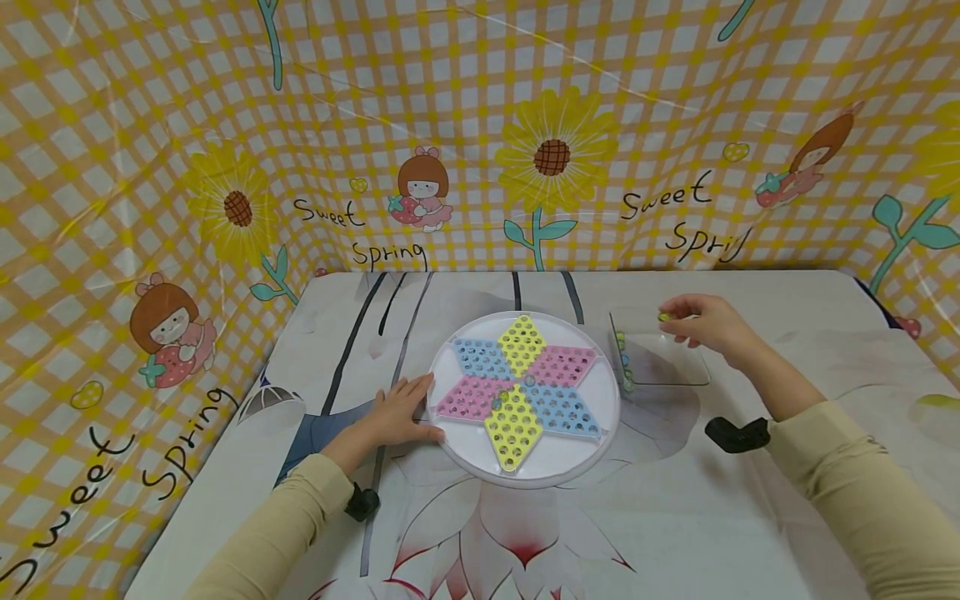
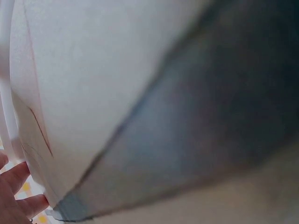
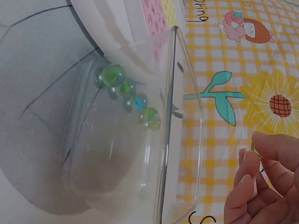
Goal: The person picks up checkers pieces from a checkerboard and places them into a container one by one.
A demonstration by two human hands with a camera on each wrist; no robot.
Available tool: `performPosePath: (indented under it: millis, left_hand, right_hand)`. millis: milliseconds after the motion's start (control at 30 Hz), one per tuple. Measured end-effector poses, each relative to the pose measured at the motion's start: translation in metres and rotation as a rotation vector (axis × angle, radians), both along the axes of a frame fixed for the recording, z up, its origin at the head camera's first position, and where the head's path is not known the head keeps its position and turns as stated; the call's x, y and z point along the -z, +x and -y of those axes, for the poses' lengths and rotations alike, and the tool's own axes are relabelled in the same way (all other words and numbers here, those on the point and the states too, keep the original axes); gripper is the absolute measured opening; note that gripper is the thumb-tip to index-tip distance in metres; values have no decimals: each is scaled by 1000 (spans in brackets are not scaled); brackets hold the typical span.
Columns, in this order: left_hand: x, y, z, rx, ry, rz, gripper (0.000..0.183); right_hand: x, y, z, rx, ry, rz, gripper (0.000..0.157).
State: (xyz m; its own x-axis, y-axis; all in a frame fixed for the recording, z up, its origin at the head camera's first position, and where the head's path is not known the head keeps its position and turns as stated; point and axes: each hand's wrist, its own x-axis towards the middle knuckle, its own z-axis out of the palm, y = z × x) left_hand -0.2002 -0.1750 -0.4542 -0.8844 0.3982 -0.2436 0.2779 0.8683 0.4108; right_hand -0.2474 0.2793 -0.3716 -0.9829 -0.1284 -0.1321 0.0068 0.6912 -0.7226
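At the bottom of the head frame, a pale tablecloth bears a printed flower with red-tipped petals. A beige left sleeve enters at lower left and a beige right sleeve at lower right; a black device shows by the right cuff and another black device by the left.

Left of centre, the left hand rests against the left edge of a round white game board, fingers extended and thumb set wide of them. The left wrist view is mostly blurred, with part of this hand at lower left. The board lies flat at frame centre and carries a six-pointed star of yellow, pink and blue holed sections. Two greenish marbles sit close together near the star's middle; a paler marble sits just right of centre.

Right of the board stands a clear container; green and blue marbles line its board-side wall. At the container's far side, right of centre, the right hand pinches a yellow-green marble between thumb and fingertips.

Across the upper frame hangs a yellow-checked cloth printed with sunflowers, cartoon figures and "Sweet Spring" lettering.
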Motion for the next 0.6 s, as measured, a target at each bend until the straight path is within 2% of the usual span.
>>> performPosePath:
  millis: [600]
  left_hand:
    - [-1,0,-1,-1,-6,-1,98]
  right_hand:
    - [10,1,-10,11,2,30,45]
